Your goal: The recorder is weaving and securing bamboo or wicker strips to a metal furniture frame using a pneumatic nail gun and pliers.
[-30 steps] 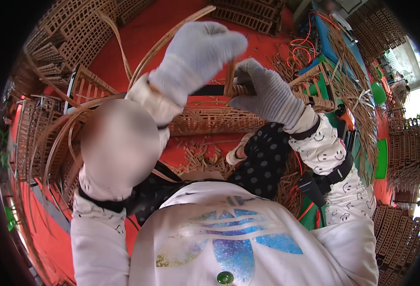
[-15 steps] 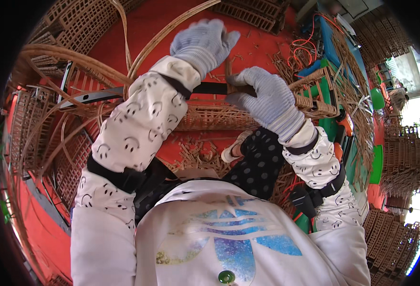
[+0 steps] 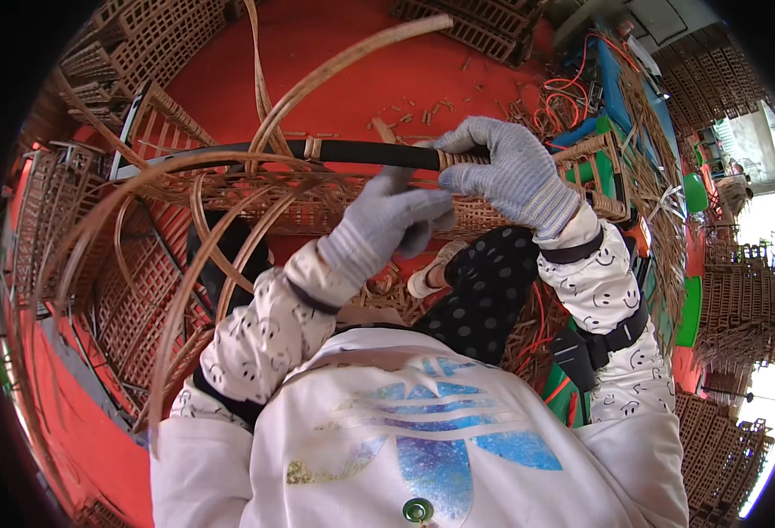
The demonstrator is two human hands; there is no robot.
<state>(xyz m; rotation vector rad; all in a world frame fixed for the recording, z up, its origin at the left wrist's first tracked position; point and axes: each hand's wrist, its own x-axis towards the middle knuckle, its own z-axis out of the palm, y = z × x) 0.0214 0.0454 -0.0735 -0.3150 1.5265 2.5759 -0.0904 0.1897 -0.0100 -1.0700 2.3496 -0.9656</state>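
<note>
Black curved bar wound with tan strip [image 3: 365, 152] extends leftward from the fingers of the grey-gloved right hand [image 3: 512, 167], which grip it. Just below is the grey-gloved left hand [image 3: 380, 220], fingers bent; I cannot tell if they hold anything.

A black bar [image 3: 365, 152] lay crosswise, ringed by a narrow tan band [image 3: 313, 148] near its middle and wound with tan wrapping [image 3: 449, 159] farther right. Long tan strips [image 3: 387, 36] arched about its left portion.

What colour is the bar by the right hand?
Black bar with tan wrapping, seen best in head view.
</note>
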